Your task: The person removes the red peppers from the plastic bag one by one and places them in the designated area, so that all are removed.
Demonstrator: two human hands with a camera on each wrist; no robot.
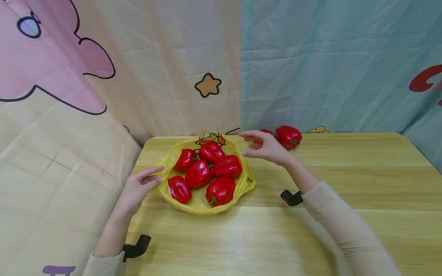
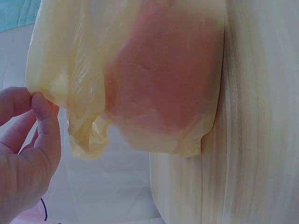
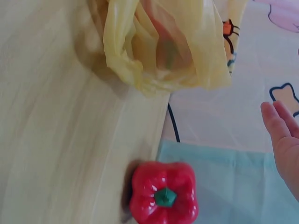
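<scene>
A yellow plastic bag [image 1: 198,211] stands with its mouth spread wide on the wooden table. Several red bell peppers [image 1: 199,174] with green stems lie inside it. At the bag's left rim, my left hand [image 1: 136,188] pinches the edge between thumb and fingers; in the left wrist view, the left hand [image 2: 30,144] is at the bag's thin film, with red showing through. My right hand [image 1: 266,147] hovers beyond the bag's right rim, fingers extended and holding nothing. Behind it sit two more red peppers [image 1: 288,137], one mostly hidden by the hand.
The wooden table [image 1: 345,172] ends against hanging curtains [image 1: 310,69] printed with cartoon shapes. A bag handle loop [image 1: 250,184] sticks out at the right. Black wrist mounts [image 1: 291,197] project from both forearms. In the right wrist view a pepper [image 3: 163,193] sits near the table's back edge.
</scene>
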